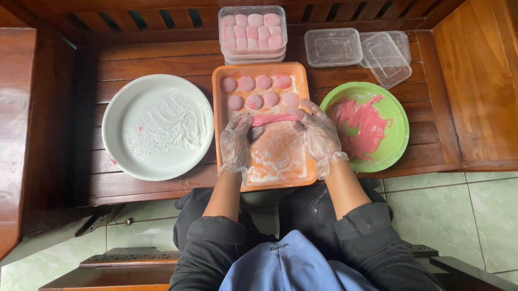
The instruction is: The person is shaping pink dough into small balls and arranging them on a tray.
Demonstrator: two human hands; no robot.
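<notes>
Both my hands wear clear plastic gloves and hold a stretched strip of pink dough (pixel 273 119) between them over an orange rectangular tray (pixel 304 175). My left hand (pixel 237 140) grips the strip's left end. My right hand (pixel 318 133) grips its right end. Several round pink dough balls (pixel 262 91) sit in two rows at the tray's far end, dusted with white flour. The tray's near half is smeared with flour.
A white plate of flour (pixel 158 125) lies left of the tray. A green plate (pixel 396 147) with pink dough stands to the right. Behind are stacked clear boxes of pink pieces (pixel 252 33) and empty clear containers (pixel 356 49). All rest on a dark wooden bench (pixel 134 58).
</notes>
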